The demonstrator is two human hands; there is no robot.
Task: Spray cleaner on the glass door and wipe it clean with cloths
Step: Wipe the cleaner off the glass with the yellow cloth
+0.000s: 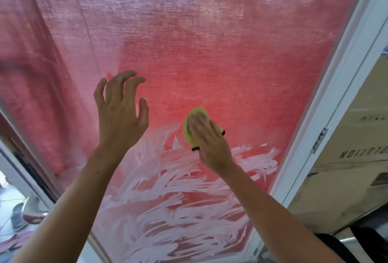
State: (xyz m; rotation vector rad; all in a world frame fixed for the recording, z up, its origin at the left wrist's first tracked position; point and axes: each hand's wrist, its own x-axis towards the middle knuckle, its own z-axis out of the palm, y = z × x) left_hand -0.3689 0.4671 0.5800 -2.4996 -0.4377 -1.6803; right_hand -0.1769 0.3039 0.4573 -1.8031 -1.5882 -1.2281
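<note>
A glass door point(210, 52), backed by a red curtain point(52, 31), is shown filling most of the frame, with its white frame point(340, 86) and a hinge point(319, 139) at the right edge. A yellow cloth point(192, 123) is pressed flat against the pane at centre frame by the right hand point(206, 136), whose grip is closed lightly over the cloth, fingers spread across it. The left hand point(119, 111) is held left of centre with its grip released, fingers curled and apart; contact with the glass cannot be determined. White cleaner streaks point(168, 195) are seen across the lower half of the pane, while the area above the cloth appears clear. Streaks may be left to dry into a haze if the lower half is not reached promptly. Fingerprints may be deposited on the wiped zone should the bare left hand be rested there. Cardboard boxes point(357, 136) are visible at the right.
</note>
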